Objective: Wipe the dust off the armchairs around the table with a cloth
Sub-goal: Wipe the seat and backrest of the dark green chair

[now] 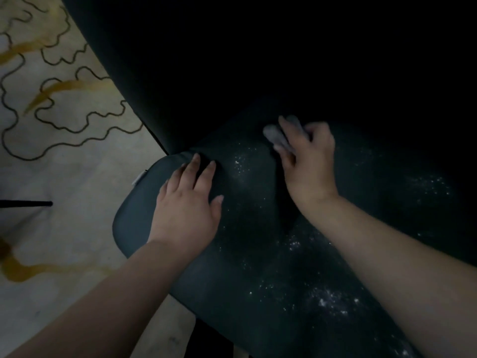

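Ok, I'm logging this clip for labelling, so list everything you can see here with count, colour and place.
armchair: one, dark grey-green, fills centre and right, back in shadow
dust specks: scattered patches, white, on the seat
cloth: one, pale grey, on the seat under the right hand
carpet: one, beige with dark squiggles and ochre streaks, left
thin rod: one, black, left edge
left hand: flat on the seat's left edge
right hand: grips the cloth
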`<control>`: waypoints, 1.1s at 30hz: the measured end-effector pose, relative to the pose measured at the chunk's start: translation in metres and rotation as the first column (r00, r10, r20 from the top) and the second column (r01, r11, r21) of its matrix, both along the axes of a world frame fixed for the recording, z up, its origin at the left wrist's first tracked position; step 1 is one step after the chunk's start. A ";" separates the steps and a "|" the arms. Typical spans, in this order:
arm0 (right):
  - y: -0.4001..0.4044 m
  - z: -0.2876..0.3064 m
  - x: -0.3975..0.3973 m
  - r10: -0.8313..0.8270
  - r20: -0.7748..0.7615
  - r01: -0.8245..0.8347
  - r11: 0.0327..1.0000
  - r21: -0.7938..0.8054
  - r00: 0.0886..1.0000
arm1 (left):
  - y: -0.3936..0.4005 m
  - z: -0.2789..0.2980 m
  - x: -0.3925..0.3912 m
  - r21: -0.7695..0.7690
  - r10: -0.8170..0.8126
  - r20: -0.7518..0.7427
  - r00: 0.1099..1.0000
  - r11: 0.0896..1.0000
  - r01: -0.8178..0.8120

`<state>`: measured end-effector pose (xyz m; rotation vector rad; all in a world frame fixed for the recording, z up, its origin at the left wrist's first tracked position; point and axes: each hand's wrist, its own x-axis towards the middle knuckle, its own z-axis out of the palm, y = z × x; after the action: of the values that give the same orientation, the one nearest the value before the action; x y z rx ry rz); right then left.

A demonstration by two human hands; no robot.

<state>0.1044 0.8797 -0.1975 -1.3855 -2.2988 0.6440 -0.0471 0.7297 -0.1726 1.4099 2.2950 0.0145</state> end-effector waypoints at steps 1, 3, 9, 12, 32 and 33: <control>0.004 0.000 -0.014 -0.021 0.012 0.022 1.000 -0.008 1.000 | 0.000 -0.001 -0.001 0.004 0.011 0.004 1.000 1.000 -0.011; -0.007 0.002 -0.024 0.048 0.013 -0.048 0.999 -0.010 0.999 | -0.001 -0.003 -0.004 0.009 0.041 0.007 0.999 0.999 -0.041; -0.042 0.007 0.030 0.261 0.089 -0.263 0.965 0.020 0.961 | -0.016 -0.002 -0.019 0.006 0.079 -0.025 0.997 0.997 -0.079; -0.002 -0.003 0.001 0.157 0.070 -0.162 0.984 0.074 0.985 | -0.021 -0.004 -0.018 0.006 0.076 -0.026 0.997 0.997 -0.076; -0.065 -0.001 -0.015 0.316 -0.023 -0.314 0.947 0.060 0.949 | -0.040 -0.010 -0.008 0.067 0.063 -0.011 0.998 0.996 -0.062; -0.077 -0.002 0.001 0.398 0.043 -0.400 0.912 0.086 0.916 | -0.043 -0.010 -0.008 0.065 0.059 -0.012 0.998 0.996 -0.058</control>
<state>0.1057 0.8026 -0.1998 -0.8869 -2.6218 0.6269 -0.0547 0.6863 -0.1824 1.3777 2.3660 0.0979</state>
